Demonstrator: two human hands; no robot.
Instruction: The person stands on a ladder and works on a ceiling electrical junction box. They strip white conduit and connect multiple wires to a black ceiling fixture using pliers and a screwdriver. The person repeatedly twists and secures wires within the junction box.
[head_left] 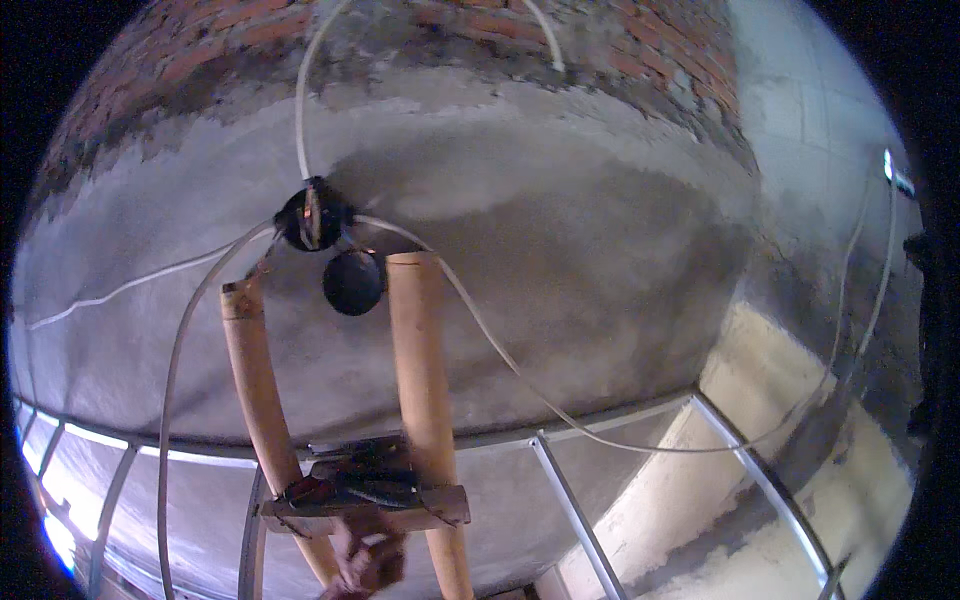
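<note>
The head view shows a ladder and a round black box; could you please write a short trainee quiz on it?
1. What colour are the cables at the round black box?
2. True or false: in the picture, the black disc lies above the box.
3. Which is nearest the visible hand: (a) brickwork, (b) the wooden crosspiece, (c) the disc?

Key: 1. White; 2. False; 3. b.

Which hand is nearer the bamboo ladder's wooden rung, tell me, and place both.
Left, apparently: the left hand is at the lower side of the wooden rung; contact is unclear. The right hand is out of view, so its position can't be told.
</note>
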